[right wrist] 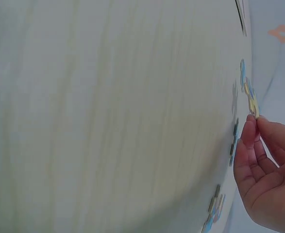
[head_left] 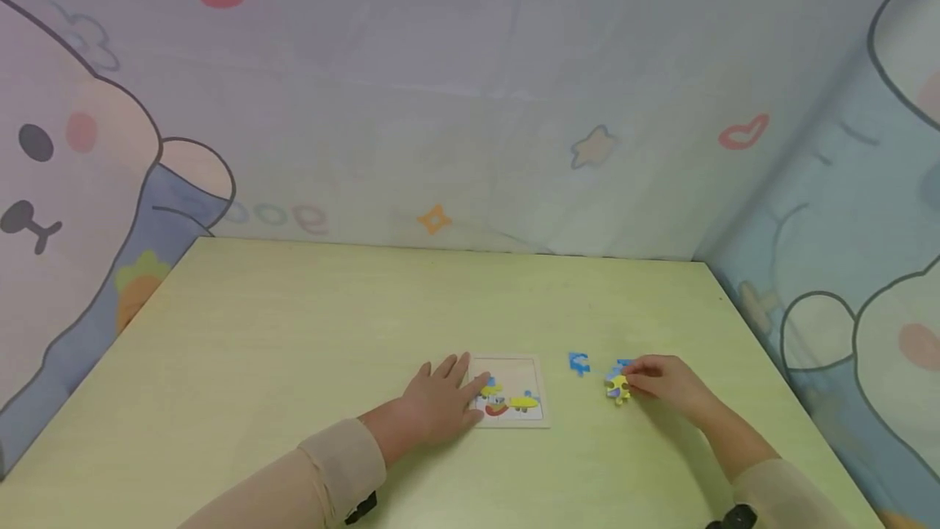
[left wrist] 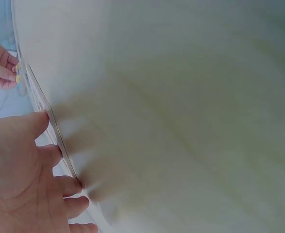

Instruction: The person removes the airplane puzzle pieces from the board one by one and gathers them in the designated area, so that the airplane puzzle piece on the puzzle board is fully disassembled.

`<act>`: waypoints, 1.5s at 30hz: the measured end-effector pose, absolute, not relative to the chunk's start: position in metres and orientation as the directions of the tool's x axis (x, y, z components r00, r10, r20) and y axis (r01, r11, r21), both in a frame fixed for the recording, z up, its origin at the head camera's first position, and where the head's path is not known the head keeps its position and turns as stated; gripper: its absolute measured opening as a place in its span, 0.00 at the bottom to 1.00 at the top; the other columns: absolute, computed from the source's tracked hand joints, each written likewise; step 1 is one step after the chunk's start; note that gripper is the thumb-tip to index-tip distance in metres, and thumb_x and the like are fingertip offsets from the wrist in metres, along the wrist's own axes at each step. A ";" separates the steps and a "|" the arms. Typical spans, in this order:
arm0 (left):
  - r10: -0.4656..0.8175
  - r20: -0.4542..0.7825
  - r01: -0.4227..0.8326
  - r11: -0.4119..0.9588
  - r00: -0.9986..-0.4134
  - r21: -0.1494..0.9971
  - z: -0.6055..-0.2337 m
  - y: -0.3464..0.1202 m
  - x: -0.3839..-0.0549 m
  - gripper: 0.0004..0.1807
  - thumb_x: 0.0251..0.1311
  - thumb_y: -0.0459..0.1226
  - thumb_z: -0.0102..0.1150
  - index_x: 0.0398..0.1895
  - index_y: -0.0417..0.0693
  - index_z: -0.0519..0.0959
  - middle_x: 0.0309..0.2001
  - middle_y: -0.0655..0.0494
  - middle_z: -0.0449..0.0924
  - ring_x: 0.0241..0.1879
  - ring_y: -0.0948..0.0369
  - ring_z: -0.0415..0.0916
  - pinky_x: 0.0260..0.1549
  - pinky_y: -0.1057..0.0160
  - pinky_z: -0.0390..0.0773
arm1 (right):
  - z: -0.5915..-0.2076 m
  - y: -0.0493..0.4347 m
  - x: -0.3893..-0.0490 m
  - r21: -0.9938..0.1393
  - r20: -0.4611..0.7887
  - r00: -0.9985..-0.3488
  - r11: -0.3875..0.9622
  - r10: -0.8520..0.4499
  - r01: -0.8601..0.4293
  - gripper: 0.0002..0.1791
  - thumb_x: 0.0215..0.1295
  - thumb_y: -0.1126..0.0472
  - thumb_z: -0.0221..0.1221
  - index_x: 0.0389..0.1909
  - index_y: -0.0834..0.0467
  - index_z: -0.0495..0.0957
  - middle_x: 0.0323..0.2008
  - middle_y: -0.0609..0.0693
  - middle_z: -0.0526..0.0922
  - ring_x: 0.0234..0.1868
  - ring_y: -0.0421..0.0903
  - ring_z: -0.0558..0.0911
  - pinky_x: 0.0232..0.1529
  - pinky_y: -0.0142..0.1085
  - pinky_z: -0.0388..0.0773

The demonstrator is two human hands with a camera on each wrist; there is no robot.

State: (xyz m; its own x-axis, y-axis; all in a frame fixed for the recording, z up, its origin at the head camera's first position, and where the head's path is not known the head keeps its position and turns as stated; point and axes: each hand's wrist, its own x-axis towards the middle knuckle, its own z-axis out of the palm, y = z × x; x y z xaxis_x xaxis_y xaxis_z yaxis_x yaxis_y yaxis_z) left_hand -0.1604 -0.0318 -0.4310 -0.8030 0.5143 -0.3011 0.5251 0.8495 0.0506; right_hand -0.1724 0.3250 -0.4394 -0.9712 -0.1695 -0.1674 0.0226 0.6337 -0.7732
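Note:
A square jigsaw puzzle board with a pale frame lies on the table, with yellow, blue and red picture parts along its lower half. My left hand rests with spread fingers on the board's left side; in the left wrist view its fingertips touch the edge. Right of the board, my right hand pinches a yellow-and-blue puzzle piece between thumb and forefinger, just above the table. Loose blue puzzle pieces lie close by, one of them between the board and the right hand.
The pale wooden table reaches back to a wall cloth printed with hearts and stars. Cartoon-printed cloth also stands along the right side. In the right wrist view several loose pieces lie near the hand.

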 end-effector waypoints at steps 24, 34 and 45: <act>0.511 -0.301 0.526 0.850 -0.805 0.035 -0.434 -0.031 -0.164 0.32 0.67 0.57 0.40 0.73 0.64 0.52 0.73 0.51 0.45 0.71 0.53 0.45 0.63 0.46 0.53 | -0.436 0.345 -0.166 -0.709 -0.231 -0.961 0.703 -0.151 0.060 0.07 0.64 0.68 0.56 0.38 0.69 0.78 0.31 0.51 0.80 0.27 0.44 0.74 0.26 0.32 0.72; 0.513 -0.307 0.529 0.848 -0.802 0.036 -0.436 -0.032 -0.163 0.32 0.67 0.57 0.40 0.73 0.64 0.52 0.73 0.50 0.45 0.71 0.52 0.43 0.63 0.45 0.52 | -0.436 0.343 -0.164 -0.690 -0.234 -0.958 0.723 -0.164 0.045 0.06 0.64 0.69 0.55 0.37 0.68 0.79 0.28 0.49 0.79 0.26 0.45 0.73 0.26 0.33 0.73; 0.520 -0.289 0.535 0.844 -0.804 0.031 -0.432 -0.031 -0.164 0.32 0.66 0.57 0.42 0.72 0.63 0.54 0.72 0.51 0.48 0.71 0.51 0.43 0.63 0.45 0.52 | -0.435 0.344 -0.166 -0.646 -0.224 -0.964 0.762 -0.143 0.038 0.05 0.64 0.68 0.56 0.35 0.66 0.78 0.29 0.49 0.79 0.27 0.45 0.73 0.26 0.34 0.73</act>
State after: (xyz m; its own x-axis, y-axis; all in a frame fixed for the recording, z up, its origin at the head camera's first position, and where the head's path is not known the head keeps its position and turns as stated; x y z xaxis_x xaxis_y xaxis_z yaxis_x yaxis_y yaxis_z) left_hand -0.1644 -0.0310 -0.4325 -0.8040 0.5197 -0.2891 0.5347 0.8445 0.0312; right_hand -0.1657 0.3439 -0.4354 -0.9640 -0.1428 -0.2243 0.0376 0.7620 -0.6465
